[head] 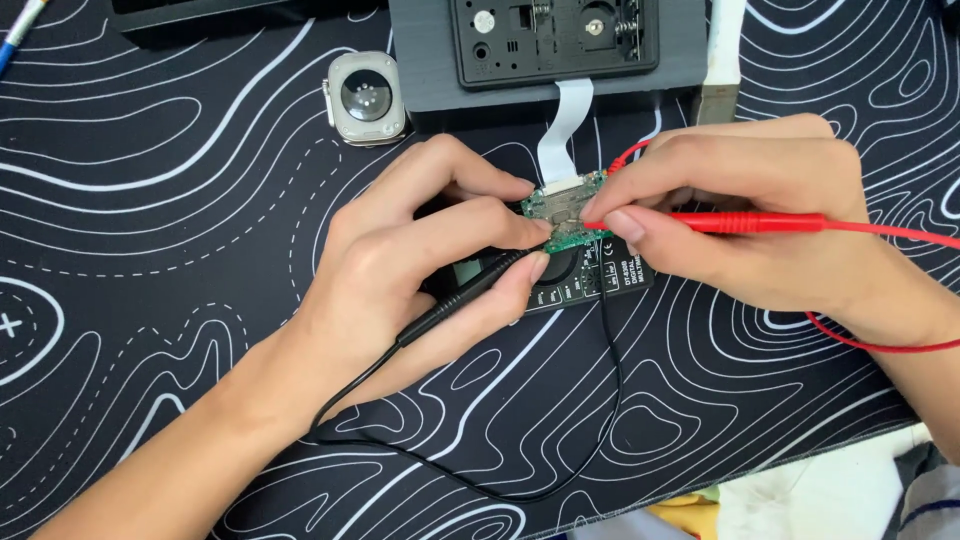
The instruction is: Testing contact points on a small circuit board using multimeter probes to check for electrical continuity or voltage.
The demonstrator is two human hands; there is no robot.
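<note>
Head view: nearest, one black lead (470, 460) loops across the patterned mat (150, 200). Left hand (400, 270) pinches the black probe (465, 295); right hand (740, 220) pinches the red probe (740, 222). Both tips rest on one small green circuit board (565, 215) over a black multimeter (590, 280), so probing appears under way. Farther off: one watch body (365, 98), one opened device (555, 40).

Left hand (400, 270): gripping black test probe (465, 295), tip at small green circuit board (563, 215).
Right hand (760, 215): pinching red test probe (740, 222), tip on same board.
White ribbon cable (562, 130): running from board up to grey device housing (545, 50).
Black multimeter (580, 280): beneath board, partly hidden by both hands.
Square watch body (365, 98): back side up, left of housing.
Black desk mat (150, 200) with white contour lines: under all.
</note>
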